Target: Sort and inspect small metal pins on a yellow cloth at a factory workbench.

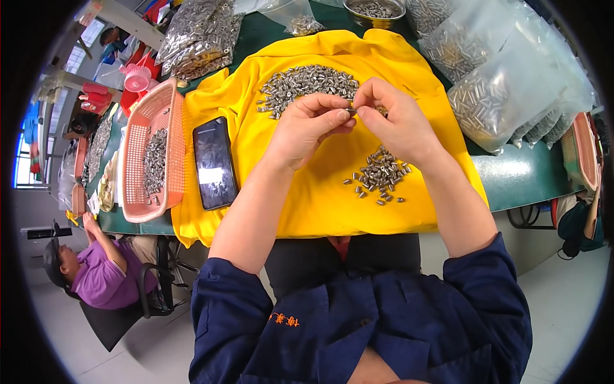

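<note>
Over the yellow cloth [256, 192], my two hands meet at the fingertips. My left hand [313, 125] pinches a small metal part [350, 109], mostly hidden by the fingers. The thumb and forefinger of my right hand [396, 118] close on the other side of that same part. Just beyond my left hand lies a large pile of small silvery metal parts [307, 83]. A smaller pile of similar parts [382, 169] sits nearer to me, below my right hand, with a few strays around it.
A black phone [215, 163] and a pink basket [153, 160] holding metal parts stand at the left. Bags of metal parts [486, 102] crowd the right, with a metal bowl [375, 11] at the back. A person in purple [105, 275] sits at the far left.
</note>
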The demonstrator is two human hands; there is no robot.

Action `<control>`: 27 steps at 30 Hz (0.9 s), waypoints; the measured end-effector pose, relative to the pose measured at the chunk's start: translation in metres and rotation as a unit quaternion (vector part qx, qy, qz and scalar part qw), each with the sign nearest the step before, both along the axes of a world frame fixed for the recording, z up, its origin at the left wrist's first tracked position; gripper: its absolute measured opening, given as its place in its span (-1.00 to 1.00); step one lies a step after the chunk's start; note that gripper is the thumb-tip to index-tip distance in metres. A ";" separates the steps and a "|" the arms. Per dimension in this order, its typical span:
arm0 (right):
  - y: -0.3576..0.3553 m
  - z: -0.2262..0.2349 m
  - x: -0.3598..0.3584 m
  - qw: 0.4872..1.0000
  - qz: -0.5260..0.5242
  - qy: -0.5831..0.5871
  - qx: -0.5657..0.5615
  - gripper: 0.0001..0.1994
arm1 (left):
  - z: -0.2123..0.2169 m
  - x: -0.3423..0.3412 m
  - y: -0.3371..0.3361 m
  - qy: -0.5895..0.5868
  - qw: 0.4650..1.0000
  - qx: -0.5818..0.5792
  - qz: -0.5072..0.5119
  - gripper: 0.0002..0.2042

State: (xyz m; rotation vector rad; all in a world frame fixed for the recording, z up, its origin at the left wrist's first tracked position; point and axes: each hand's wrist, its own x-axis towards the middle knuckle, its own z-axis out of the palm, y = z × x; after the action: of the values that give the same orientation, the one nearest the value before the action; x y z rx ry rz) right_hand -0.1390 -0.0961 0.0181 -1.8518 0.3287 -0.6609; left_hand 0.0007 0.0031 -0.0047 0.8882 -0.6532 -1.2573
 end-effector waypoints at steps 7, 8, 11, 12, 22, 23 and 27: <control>0.006 0.004 -0.001 0.985 -0.055 0.082 -0.140 -0.92 | -0.001 -0.005 -0.002 -0.101 0.994 0.008 0.042 -0.89; 0.006 0.003 -0.001 0.985 -0.056 0.083 -0.139 -0.92 | 0.001 -0.006 -0.002 -0.135 0.989 0.013 0.061 -0.89; 0.000 -0.005 0.001 0.998 -0.040 0.029 -0.034 -0.93 | -0.001 -0.010 -0.006 -0.191 0.976 -0.009 0.101 -0.89; -0.003 -0.007 0.003 0.996 -0.016 0.037 0.085 -0.96 | -0.002 -0.010 -0.007 -0.214 0.968 -0.036 0.125 -0.89; -0.024 -0.003 -0.005 0.989 -0.093 -0.020 0.111 -0.91 | 0.012 -0.036 -0.001 -0.515 0.847 -0.122 -0.056 -0.78; -0.025 -0.003 -0.006 0.989 -0.101 -0.018 0.110 -0.91 | 0.016 -0.033 0.002 -0.545 0.831 -0.110 -0.031 -0.78; -0.022 0.000 -0.005 0.991 -0.105 -0.007 0.085 -0.92 | 0.020 0.016 0.020 -0.630 0.765 0.074 0.108 -0.83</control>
State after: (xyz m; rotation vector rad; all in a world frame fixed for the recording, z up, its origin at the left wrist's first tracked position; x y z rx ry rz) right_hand -0.1436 -0.1185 0.0183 -1.6633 0.5589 -0.7638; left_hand 0.0164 0.0231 0.0149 1.8918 -1.4434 -0.3300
